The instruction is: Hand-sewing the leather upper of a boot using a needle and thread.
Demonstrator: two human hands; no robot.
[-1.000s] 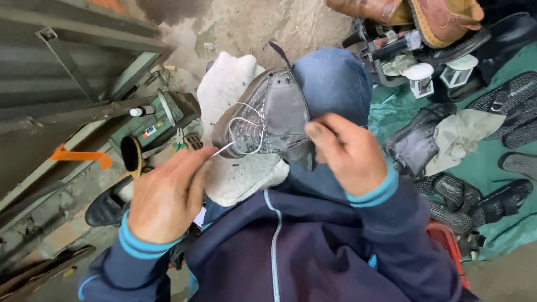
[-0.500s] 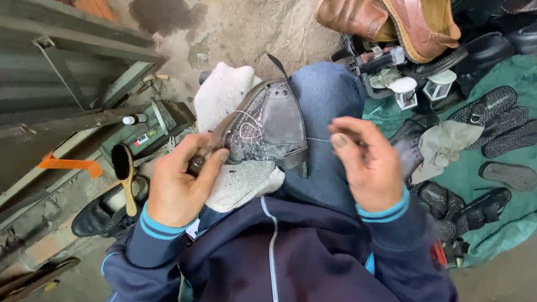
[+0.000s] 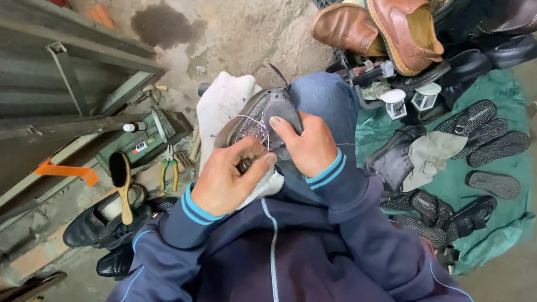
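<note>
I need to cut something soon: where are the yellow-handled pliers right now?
In the head view, the yellow-handled pliers lie on the floor at the person's left, between the wooden shoe brush and the left hand.

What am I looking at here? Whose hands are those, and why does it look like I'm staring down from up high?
The camera sits on a person's head and looks down, so you see their own arms in dark blue sleeves and their lap. The left hand pinches a small tool with a dark handle against a grey shoe that rests on the knee. The right hand steadies the shoe, and thin white thread runs across it. Under the shoe lies a white cloth. On the concrete floor to the left are a shoe brush, pliers and black shoes. To the right, a green sheet holds black sandals, and brown boots are piled behind.
</note>
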